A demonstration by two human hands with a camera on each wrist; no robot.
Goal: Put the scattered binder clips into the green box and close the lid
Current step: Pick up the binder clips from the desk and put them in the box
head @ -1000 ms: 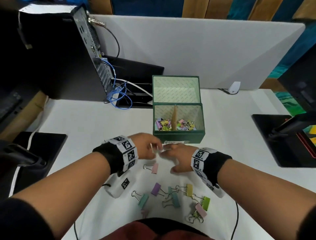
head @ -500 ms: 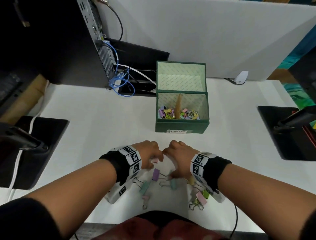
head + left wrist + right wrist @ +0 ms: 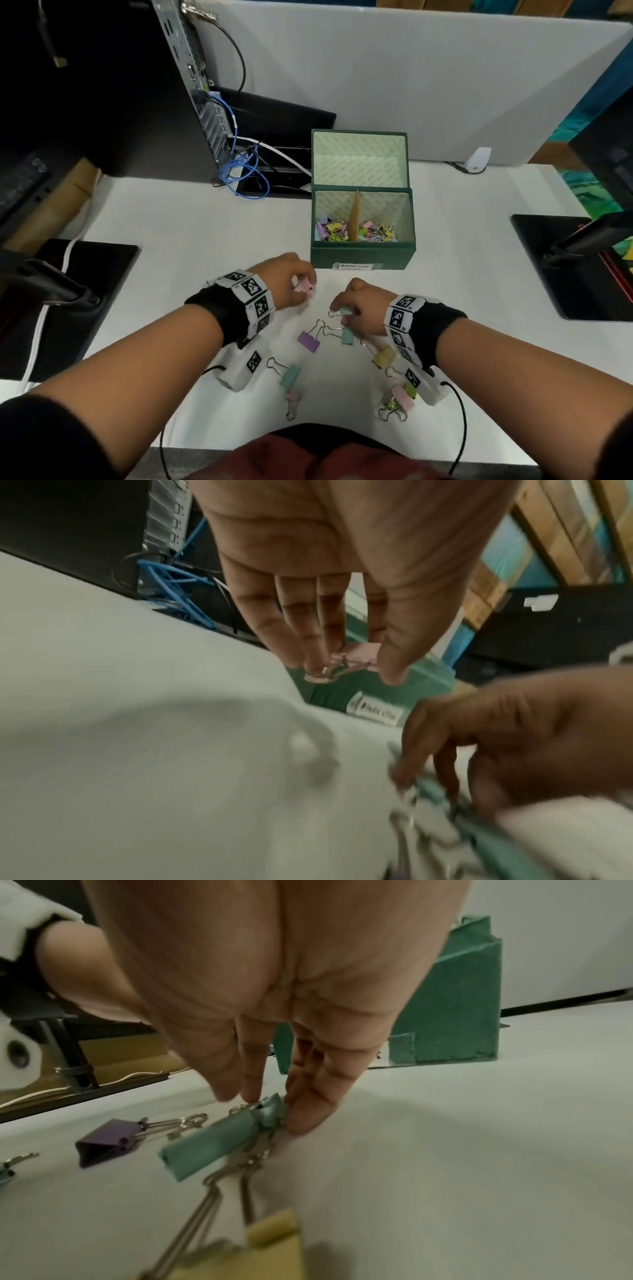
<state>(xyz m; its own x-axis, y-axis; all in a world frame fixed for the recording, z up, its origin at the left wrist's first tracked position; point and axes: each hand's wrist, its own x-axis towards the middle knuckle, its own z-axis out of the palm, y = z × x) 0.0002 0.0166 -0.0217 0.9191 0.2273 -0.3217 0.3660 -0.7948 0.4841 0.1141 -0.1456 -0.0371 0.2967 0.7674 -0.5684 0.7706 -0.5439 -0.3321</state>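
Note:
The green box [image 3: 363, 256] stands open at mid-table, its lid [image 3: 359, 159] upright behind it and several coloured clips inside. My left hand [image 3: 301, 286] pinches a pink binder clip [image 3: 304, 287] just left of the box front; the left wrist view shows this pink clip [image 3: 358, 657] between thumb and fingers [image 3: 310, 653]. My right hand [image 3: 346, 310] pinches a teal binder clip [image 3: 345, 311] low over the table; in the right wrist view that teal clip [image 3: 272, 1114] sits at my fingertips [image 3: 304, 1118]. Loose on the table lie a purple clip [image 3: 307, 341], a second teal clip [image 3: 347, 336] and a yellow clip [image 3: 383, 356].
More clips lie near the table's front edge: teal [image 3: 290, 375], pink [image 3: 293, 397], and a pink and green pair [image 3: 404, 397]. A computer tower [image 3: 191, 85] with blue cables [image 3: 239, 168] stands back left. Black stands [image 3: 575, 267] flank the table. A white partition [image 3: 411, 68] closes the back.
The hands have moved apart. My left hand has risen toward the box with the pink clip. My right hand has taken hold of a teal clip.

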